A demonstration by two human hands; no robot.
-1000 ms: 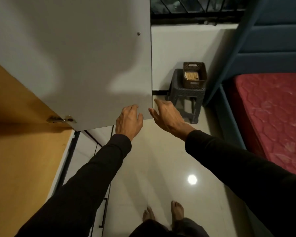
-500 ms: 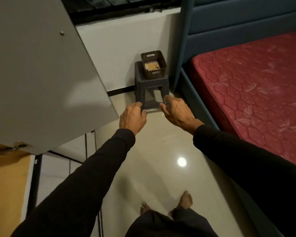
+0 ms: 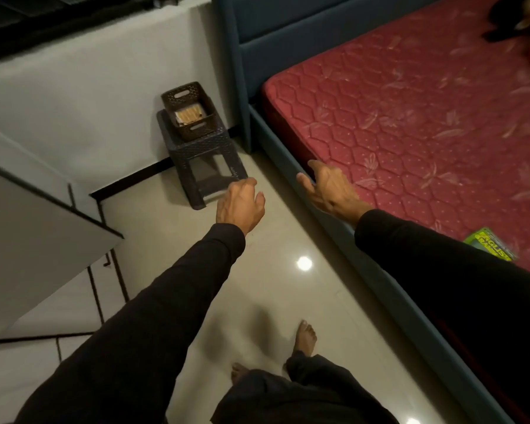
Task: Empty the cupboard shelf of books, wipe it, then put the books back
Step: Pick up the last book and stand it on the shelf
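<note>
Both hands hang empty mid-frame: left hand (image 3: 239, 203) loosely curled, right hand (image 3: 329, 188) with fingers spread. A green book (image 3: 488, 243) lies on the red mattress (image 3: 410, 117) at right.

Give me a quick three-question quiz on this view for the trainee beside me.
1. True or false: the left hand holds a book.
2. Where does the green book lie? A) on the red mattress B) in the basket C) on the floor
3. What does the basket stand on?

Key:
1. False; both it and the right hand hold nothing.
2. A
3. The dark stool by the wall.
</note>
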